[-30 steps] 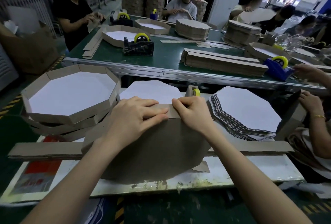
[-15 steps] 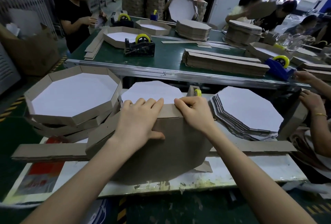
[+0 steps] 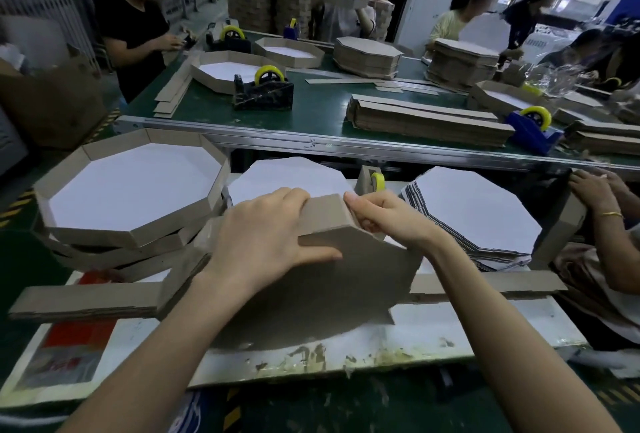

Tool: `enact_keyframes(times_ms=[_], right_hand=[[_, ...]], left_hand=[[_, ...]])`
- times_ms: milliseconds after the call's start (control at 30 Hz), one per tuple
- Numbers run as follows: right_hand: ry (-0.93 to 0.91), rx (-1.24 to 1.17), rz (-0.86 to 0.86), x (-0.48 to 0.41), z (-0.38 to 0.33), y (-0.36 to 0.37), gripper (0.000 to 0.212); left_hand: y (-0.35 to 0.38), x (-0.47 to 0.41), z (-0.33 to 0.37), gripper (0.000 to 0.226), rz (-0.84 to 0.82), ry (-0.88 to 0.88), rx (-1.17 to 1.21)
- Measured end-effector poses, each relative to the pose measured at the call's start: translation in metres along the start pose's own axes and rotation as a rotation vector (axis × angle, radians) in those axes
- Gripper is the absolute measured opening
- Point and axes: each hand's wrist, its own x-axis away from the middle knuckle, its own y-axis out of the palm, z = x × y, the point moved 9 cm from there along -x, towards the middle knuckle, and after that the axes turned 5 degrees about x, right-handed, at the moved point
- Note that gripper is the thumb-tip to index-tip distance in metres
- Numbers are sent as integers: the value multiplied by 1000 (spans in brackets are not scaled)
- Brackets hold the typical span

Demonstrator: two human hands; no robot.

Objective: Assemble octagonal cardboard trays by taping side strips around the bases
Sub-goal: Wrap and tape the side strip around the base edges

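Note:
A brown octagonal cardboard base [image 3: 322, 297] stands on edge on my white work board [image 3: 467, 325], its brown back facing me. A brown side strip [image 3: 322, 211] wraps over its top edge and runs down to the left. My left hand [image 3: 266, 235] grips the strip and base at the top, fingers over the far side, thumb on the near face. My right hand [image 3: 388, 218] pinches the strip at the upper right corner. A small tape dispenser with a yellow roll [image 3: 375, 180] stands just behind my right hand.
Finished trays [image 3: 131, 190] are stacked at left. A pile of white-faced bases [image 3: 474, 211] lies at right, another [image 3: 287, 176] behind my hands. Loose strips [image 3: 86, 301] lie across the board. Another person's hands [image 3: 595, 190] work at far right. A green conveyor [image 3: 318, 110] carries dispensers and strips.
The base has turned in my hands, bringing a corner up at the top right. My left hand slid right along the top edge; my right hand moved down onto the corner.

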Motion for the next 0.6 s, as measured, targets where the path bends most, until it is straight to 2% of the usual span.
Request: enact_keyframes(times_ms=[100, 200, 300, 367, 500, 600], right_hand=[[-10, 140, -52, -4, -12, -9, 58], [-32, 163, -20, -6, -29, -21, 37], [-73, 170, -38, -12, -46, -16, 31], [-82, 209, -75, -17, -52, -3, 25], [-90, 226, -119, -23, -55, 20, 23], [-104, 210, -124, -25, -56, 29, 22]], left_hand=[[2, 18, -34, 86, 19, -104, 172], [10, 42, -71, 84, 41, -231, 330], [15, 64, -99, 82, 75, -308, 498], [14, 70, -104, 78, 62, -296, 543], [2, 62, -88, 85, 71, -188, 455], [0, 56, -76, 77, 74, -126, 464]])
